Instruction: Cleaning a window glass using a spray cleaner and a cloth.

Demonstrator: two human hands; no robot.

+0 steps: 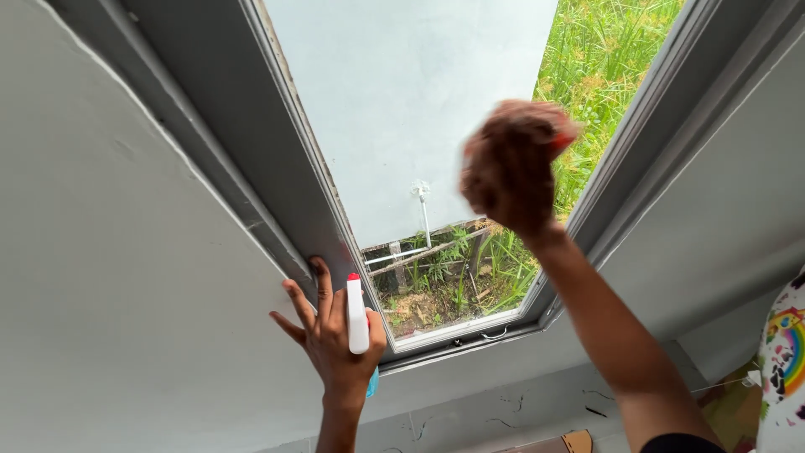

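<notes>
A red cloth (563,139) is being rubbed, clenched in the right hand (510,166), mid-pane (402,101), sprayer (357,314) being gripped by the left hand (331,340) at the frame's (289,252) lower-left corner, wiping looking unfinished.

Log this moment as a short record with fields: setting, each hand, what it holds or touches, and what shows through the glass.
Setting: grey window frame set in a pale wall, seen from inside.
Left hand: fingers spread against the frame's lower left corner, holding a white spray bottle with a red tip; something blue shows below the palm.
Right hand: raised against the window pane, blurred, closed on something with a red-orange edge; what it is cannot be told.
Through the glass: pale outer wall, white pipes, green grass.
Latch: small metal handle on the bottom rail.
</notes>
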